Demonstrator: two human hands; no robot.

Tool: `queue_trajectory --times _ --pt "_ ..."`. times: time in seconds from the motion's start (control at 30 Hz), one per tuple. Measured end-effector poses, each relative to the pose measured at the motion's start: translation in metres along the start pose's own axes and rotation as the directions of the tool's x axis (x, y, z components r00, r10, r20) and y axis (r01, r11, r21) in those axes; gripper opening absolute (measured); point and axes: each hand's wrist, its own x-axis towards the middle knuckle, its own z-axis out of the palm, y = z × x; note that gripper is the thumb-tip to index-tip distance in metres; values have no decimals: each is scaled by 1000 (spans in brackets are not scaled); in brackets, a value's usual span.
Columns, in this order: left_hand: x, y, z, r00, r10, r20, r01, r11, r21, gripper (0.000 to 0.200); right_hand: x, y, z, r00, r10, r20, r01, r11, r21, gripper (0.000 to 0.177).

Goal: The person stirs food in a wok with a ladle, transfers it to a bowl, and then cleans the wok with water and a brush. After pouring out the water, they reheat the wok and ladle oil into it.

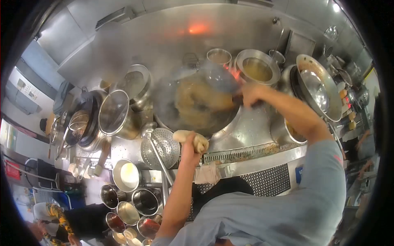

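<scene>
A large dark wok (164,102) sits on the range in front of me, with steam over it and brownish liquid inside. My right hand (251,94) is closed at the wok's right side on what looks like a tan wok brush (223,100); its far end is smeared by motion in the wok. At the near rim, my left hand (190,148) is wrapped round a folded beige cloth (180,135). Whether the cloth grips the wok's edge is hidden. Just left of this hand lie a perforated strainer (158,145) and a long-handled ladle (149,128).
Flame shows behind the wok. Around it stand a pot of yellowish liquid (257,69), a tall steel pot (114,110) and a large pan (328,90) at right. Several seasoning containers (128,213) stand lower left. Another person's patterned sleeve (59,215) shows beyond them.
</scene>
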Motion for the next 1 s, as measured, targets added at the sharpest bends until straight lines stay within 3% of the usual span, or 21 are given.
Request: queue_trajectory --times 0.07,0.13,0.17,0.2,0.27,0.33,0.37,0.47,0.57,0.63,0.67,0.7,0.73,0.77,0.8,0.87,0.9,0.93,0.97,1.0 --pt "47 -23 -21 976 161 -149 -150 985 79 21 57 15 -17 991 125 -51 -125 992 4 30" --pt "28 -19 -9 977 212 -29 -209 975 80 22 175 30 18 951 31 -308 7 993 120 31" --pt "23 -12 -2 970 241 44 -244 966 81 24 142 -11 3 989 72 -128 -26 943 331 33" --pt "23 -11 -2 963 269 -28 -262 953 154 23 136 -42 12 980 50 -192 25 928 371 45" --pt "26 -15 0 933 334 -137 -287 916 280 23 140 -84 54 933 129 -334 19 914 406 49" --pt "40 -18 -13 895 442 -59 -353 784 511 21 113 -99 71 960 28 -278 87 916 393 52" --pt "44 -20 -15 888 449 -94 -366 818 444 21 90 -91 65 992 -87 -92 115 926 359 60" --pt "21 -13 0 877 454 -159 -374 851 368 23 39 -39 61 997 -69 -36 75 970 231 43" --pt "12 9 -8 867 487 -101 -412 818 402 25 -33 15 59 983 178 -38 -142 880 454 45" --pt "4 28 -24 847 530 -29 -443 737 510 29 -88 21 69 925 337 -176 -136 726 675 54" --pt "0 36 -30 854 520 -23 -437 740 511 30 -108 23 85 859 432 -274 -82 646 759 62" --pt "-2 43 -33 862 506 -15 -430 747 508 30 -115 16 113 734 570 -369 -97 627 773 69" --pt "-4 49 -37 873 488 -6 -419 756 504 31 -122 -4 141 577 685 -446 -110 606 788 76" --pt "-5 56 -42 864 503 18 -437 731 524 34 -145 -47 144 659 695 -287 34 355 934 82" --pt "-6 65 -48 855 517 41 -452 705 546 36 -135 -71 173 566 786 -249 44 273 961 74" --pt "-12 79 -56 842 536 65 -470 669 577 42 -109 -137 214 575 794 -198 189 106 976 69" --pt "-18 86 -57 838 542 66 -471 656 590 45 -81 -159 244 642 763 -71 4 90 996 76" --pt "-22 94 -57 832 551 72 -475 638 606 48 -73 -198 249 754 657 0 -203 233 951 86" --pt "-17 100 -63 815 562 140 -515 593 619 55 -42 -230 284 770 636 -61 -103 218 971 82" --pt "-19 104 -59 802 579 147 -522 560 643 55 -39 -258 287 754 653 -68 -234 365 901 87"
